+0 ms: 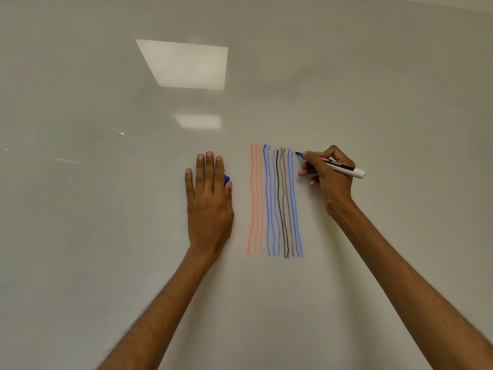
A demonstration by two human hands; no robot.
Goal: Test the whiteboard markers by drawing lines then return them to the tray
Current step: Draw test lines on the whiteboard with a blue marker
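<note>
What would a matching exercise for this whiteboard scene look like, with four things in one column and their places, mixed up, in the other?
Things
1. marker
2. blue cap
3. orange lines
4. black lines

Places
A. between two groups of blue lines
B. gripped in the right hand, tip at the whiteboard
C. tucked between the thumb and forefinger of the left hand
D. farthest left of all the lines

Pairs: 1-B, 2-C, 3-D, 4-A
</note>
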